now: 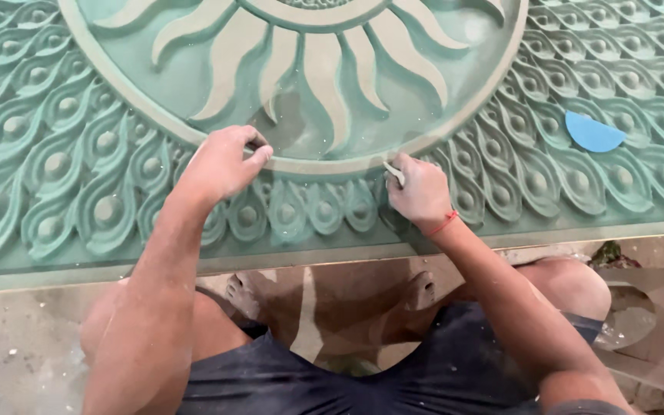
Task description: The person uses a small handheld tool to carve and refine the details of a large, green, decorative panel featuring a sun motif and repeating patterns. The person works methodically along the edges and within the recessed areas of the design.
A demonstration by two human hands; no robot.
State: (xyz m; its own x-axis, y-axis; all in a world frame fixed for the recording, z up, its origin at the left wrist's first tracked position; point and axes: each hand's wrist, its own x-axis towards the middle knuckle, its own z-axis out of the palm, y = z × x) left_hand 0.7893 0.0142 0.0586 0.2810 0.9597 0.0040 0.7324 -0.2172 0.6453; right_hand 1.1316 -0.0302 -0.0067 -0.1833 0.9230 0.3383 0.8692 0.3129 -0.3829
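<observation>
Presently, a small pale tool [395, 174] is pinched in the right hand [422, 192] against the raised ring [324, 165] of the green relief panel [63, 161]; the left hand [220, 163], curled closed, is rested on the ring beside it. Panel's near edge is unobstructed.

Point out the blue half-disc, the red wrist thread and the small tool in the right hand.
blue half-disc [593, 132], head view, its middle.
red wrist thread [443, 224], head view, top strand.
small tool [395, 174], head view, pale tip.
</observation>
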